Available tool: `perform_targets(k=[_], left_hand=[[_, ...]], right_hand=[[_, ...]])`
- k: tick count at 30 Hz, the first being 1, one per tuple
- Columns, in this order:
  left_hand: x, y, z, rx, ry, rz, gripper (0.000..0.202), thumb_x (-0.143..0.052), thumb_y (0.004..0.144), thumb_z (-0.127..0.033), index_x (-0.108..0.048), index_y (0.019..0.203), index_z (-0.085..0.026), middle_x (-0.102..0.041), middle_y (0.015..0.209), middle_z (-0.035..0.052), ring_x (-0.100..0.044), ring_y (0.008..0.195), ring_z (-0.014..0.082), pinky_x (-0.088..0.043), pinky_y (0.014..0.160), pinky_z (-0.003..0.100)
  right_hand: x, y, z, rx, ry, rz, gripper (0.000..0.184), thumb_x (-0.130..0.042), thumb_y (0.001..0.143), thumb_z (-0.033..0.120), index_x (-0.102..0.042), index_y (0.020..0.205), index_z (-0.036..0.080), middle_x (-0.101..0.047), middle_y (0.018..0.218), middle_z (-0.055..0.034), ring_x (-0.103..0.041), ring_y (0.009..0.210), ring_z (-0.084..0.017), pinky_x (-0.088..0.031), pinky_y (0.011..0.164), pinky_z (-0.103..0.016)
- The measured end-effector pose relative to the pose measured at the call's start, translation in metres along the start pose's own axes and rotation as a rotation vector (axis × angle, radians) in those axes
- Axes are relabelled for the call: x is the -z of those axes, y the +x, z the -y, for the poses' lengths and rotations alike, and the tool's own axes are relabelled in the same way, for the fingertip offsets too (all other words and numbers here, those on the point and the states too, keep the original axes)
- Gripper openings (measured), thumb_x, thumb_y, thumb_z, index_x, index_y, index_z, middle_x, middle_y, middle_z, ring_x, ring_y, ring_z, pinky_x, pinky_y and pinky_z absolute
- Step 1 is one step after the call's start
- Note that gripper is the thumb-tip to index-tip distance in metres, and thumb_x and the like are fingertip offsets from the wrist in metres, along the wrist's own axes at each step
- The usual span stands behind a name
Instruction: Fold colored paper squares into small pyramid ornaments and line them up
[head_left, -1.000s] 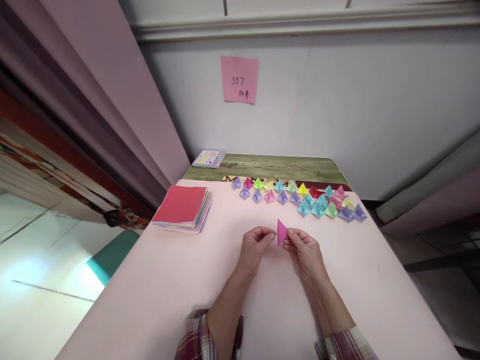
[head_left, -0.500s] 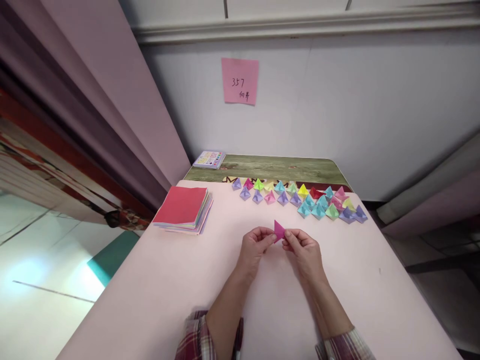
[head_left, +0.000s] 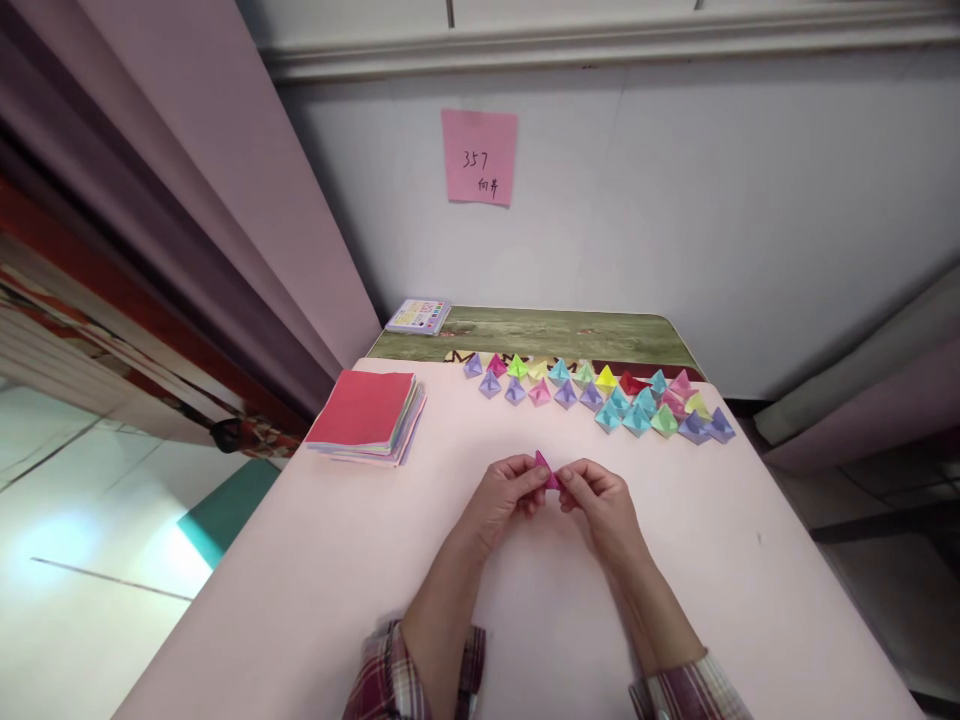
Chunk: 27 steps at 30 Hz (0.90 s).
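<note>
A small folded magenta paper (head_left: 548,474) is pinched between my two hands, just above the pink tabletop. My left hand (head_left: 510,492) grips its left side with thumb and fingers. At the right side, the thumb and fingers of my right hand (head_left: 598,497) close on it. Fingers cover much of the paper, so only a pointed part shows. Beyond my hands stand several folded paper boats (head_left: 565,394) in purple, blue, green, yellow, pink and red, arranged in rough rows.
A stack of coloured paper with a red sheet (head_left: 363,408) on top lies at the left. Behind, a small printed pad (head_left: 418,316) rests on the green wood-patterned surface (head_left: 555,333). A pink note (head_left: 480,158) hangs on the wall. Curtains flank the table.
The magenta paper has turned and shifted slightly left and down, and less of its face shows. My right hand has moved a little left along with it.
</note>
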<state>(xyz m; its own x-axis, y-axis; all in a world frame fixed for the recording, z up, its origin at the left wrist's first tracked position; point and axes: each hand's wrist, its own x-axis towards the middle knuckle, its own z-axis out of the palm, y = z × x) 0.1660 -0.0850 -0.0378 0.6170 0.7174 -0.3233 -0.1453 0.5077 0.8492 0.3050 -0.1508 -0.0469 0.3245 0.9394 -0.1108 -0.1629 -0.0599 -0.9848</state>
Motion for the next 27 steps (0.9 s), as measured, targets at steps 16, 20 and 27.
perform_targets(k=[16,20,27], left_hand=[[-0.004,0.005,0.011,-0.201,0.039,-0.116,0.045,-0.083,0.063,-0.032,-0.060,0.099,-0.017,-0.069,0.074,0.0012,-0.065,0.064,0.0148,-0.051,0.069,0.030],[-0.003,0.007,0.014,-0.214,0.043,-0.178,0.051,-0.082,0.063,-0.027,-0.057,0.106,-0.017,-0.068,0.070,-0.0013,-0.062,0.060,0.0124,-0.049,0.065,0.027],[-0.006,0.006,0.015,-0.152,0.043,-0.189,0.035,-0.081,0.063,-0.029,-0.063,0.088,-0.014,-0.067,0.067,0.0009,-0.060,0.058,0.0112,-0.047,0.060,0.024]], right_hand=[[0.003,0.003,-0.003,-0.064,0.104,0.001,0.035,-0.080,0.067,0.047,-0.064,0.079,0.018,-0.067,0.072,-0.0021,-0.061,0.063,-0.014,-0.049,0.060,-0.026],[0.000,0.003,-0.011,-0.041,0.051,0.018,0.035,-0.077,0.071,0.046,-0.066,0.091,0.019,-0.068,0.073,-0.0019,-0.061,0.063,-0.014,-0.048,0.059,-0.025],[0.001,0.005,-0.014,-0.006,0.027,-0.012,0.030,-0.074,0.074,0.044,-0.070,0.091,0.019,-0.071,0.079,-0.0045,-0.062,0.068,-0.016,-0.050,0.063,-0.028]])
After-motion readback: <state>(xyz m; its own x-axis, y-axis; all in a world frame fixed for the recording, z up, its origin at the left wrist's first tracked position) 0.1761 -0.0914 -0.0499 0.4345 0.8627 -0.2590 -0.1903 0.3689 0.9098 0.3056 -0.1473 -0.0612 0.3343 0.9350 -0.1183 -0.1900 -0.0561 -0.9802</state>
